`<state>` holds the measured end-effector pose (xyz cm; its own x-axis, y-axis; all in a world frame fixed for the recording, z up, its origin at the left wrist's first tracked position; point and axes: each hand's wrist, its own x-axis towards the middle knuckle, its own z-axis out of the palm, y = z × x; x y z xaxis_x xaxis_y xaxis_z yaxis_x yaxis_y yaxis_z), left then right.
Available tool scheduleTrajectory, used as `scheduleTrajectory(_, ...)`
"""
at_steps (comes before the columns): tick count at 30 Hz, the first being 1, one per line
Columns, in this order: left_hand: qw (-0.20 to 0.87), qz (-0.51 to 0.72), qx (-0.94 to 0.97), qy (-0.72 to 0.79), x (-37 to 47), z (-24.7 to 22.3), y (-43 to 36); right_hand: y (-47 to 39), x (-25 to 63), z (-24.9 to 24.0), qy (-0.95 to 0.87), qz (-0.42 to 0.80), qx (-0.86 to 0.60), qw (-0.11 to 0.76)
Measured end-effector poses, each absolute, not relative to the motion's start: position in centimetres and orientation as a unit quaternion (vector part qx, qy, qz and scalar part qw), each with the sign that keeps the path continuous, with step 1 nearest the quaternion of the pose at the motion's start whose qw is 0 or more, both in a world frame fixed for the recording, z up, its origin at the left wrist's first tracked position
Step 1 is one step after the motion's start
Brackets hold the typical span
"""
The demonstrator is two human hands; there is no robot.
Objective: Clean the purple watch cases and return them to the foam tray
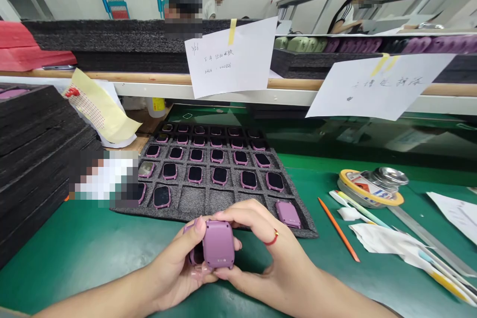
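My right hand [272,253], a red band on one finger, pinches a purple smartwatch case [219,246] by its top and bottom edges, its plain back towards me. Closed round a second purple watch [196,254] is my left hand [179,263]; that watch sits just behind and left of the first, mostly hidden, a bit of dark screen showing. Both hands meet over the front edge of a black foam tray [194,201]. Rows of purple watches with dark screens [219,175] lie in its cells. One purple watch [288,213] lies back up in the near right cell.
Stacked black foam trays [33,169] stand at left. On the green mat [298,278] at right are an orange stick [338,228], a round tin [350,184], a steel ruler [432,238] and white wipes [387,243]. Paper notes [234,59] hang from the shelf; several people sit beyond.
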<state>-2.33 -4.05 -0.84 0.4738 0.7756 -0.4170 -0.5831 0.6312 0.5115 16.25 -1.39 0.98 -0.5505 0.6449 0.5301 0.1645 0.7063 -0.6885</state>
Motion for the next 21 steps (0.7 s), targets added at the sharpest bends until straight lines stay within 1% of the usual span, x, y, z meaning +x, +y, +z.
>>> scheduleTrajectory(6, 0.839, 0.404, 0.147, 0.334, -2.2, -1.1, -3.7, -1.0, 16.4, 1.6, -0.851, 0.272, -0.253, 0.372)
scheduleTrajectory(11, 0.821, 0.440, 0.163, 0.325, -2.1, -0.9, -3.3, 2.1, 19.1, 2.0, -0.852, 0.137, -0.351, 0.363)
scheduleTrajectory(14, 0.807, 0.442, 0.172, 0.353, -2.3, -0.7, -3.3, 3.8, 21.4, 0.2, -0.860, 0.088, -0.397, 0.306)
scheduleTrajectory(17, 0.795, 0.430, 0.212, 0.372, -2.3, -0.5, -3.4, 4.3, 22.9, -1.5, -0.874, 0.091, -0.408, 0.248)
scheduleTrajectory(19, 0.793, 0.422, 0.234, 0.372, -2.2, -0.5, -3.4, 3.9, 22.9, -1.4, -0.866, 0.104, -0.412, 0.264)
scheduleTrajectory(21, 0.801, 0.416, 0.233, 0.362, -2.1, -0.5, -3.3, 2.9, 22.0, -0.1, -0.848, 0.121, -0.405, 0.318)
